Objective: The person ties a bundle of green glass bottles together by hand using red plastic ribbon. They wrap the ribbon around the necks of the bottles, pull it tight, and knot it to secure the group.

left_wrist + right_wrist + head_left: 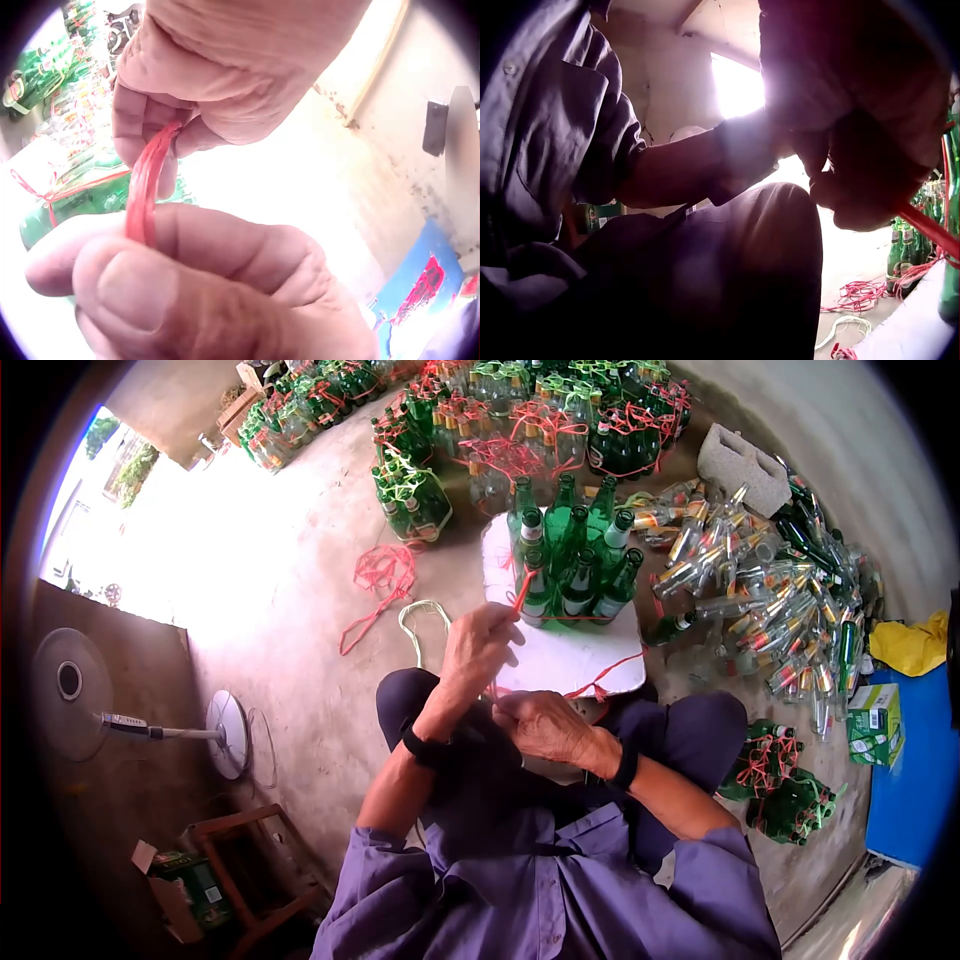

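Observation:
A cluster of green glass bottles (575,555) stands upright on a white padded seat (610,660) in front of the person's knees. Thin red twine (590,619) circles the cluster low down. My left hand (478,655), beside the cluster's near left corner, grips red plastic twine whose taut piece (525,585) runs up toward a bottle neck. Lower and to the right, close over the lap, my right hand (550,726) has its fingers curled. The left wrist view shows both hands close together, pinching a short bent length of red twine (146,187) between them.
Tied bottle bundles (415,500) stand at the back. Loose bottles (760,600) pile up at the right, beside a concrete block (742,468). Red twine (385,570) and a pale cord (425,615) lie on the floor. A fan (228,733) stands left.

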A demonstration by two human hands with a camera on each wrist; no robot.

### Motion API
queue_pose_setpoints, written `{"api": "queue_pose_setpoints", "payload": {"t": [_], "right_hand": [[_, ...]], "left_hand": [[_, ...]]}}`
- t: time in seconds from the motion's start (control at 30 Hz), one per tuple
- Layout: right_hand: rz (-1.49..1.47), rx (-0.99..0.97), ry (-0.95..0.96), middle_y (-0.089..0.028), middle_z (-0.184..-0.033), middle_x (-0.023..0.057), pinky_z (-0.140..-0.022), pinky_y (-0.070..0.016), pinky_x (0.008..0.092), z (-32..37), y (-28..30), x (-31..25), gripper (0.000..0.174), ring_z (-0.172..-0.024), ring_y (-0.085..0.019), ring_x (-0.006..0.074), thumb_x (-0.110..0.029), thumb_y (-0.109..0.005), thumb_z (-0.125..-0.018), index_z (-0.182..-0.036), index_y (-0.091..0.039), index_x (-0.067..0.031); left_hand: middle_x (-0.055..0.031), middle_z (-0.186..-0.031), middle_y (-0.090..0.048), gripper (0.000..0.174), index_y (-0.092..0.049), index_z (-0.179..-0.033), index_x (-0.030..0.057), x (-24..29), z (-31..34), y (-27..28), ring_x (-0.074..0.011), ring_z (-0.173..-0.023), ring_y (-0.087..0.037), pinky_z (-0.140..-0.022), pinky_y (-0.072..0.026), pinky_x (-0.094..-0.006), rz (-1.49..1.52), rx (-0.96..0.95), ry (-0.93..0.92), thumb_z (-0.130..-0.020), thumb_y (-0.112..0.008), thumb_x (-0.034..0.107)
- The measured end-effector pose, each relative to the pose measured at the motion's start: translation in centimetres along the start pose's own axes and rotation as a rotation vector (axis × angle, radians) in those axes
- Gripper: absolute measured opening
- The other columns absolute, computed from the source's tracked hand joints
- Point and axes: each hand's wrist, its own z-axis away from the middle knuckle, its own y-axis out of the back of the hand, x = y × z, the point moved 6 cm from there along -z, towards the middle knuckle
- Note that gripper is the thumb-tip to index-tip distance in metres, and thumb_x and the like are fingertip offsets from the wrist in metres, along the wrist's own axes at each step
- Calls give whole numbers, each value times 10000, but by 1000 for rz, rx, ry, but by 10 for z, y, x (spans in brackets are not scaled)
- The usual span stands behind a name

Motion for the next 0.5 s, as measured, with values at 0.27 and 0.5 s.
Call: {"api": "queue_pose_setpoints", "payload": {"t": [0.27, 0.5], "right_hand": [[185, -274, -168, -655, -782, 204, -706, -508, 460, 15, 31, 28, 157, -783, -642, 398, -156, -605, -855, -864, -666, -12], [-127, -241, -330, -682, -765, 165, -671, -513, 341, 25, 88, 39, 240, -690, -657, 236, -183, -658, -818, -936, -693, 24]], "left_hand": [[-72, -738, -628, 240, -614, -1080, -69, -9, 27, -3, -128, -562, -604, -555, -503, -245, 319, -44, 60, -969, -487, 101], [-42, -672, -584, 226, -624, -1046, -48, -7, 31, -16, -102, -519, -538, -497, -440, -234, 413, -83, 40, -985, -509, 137]]}}
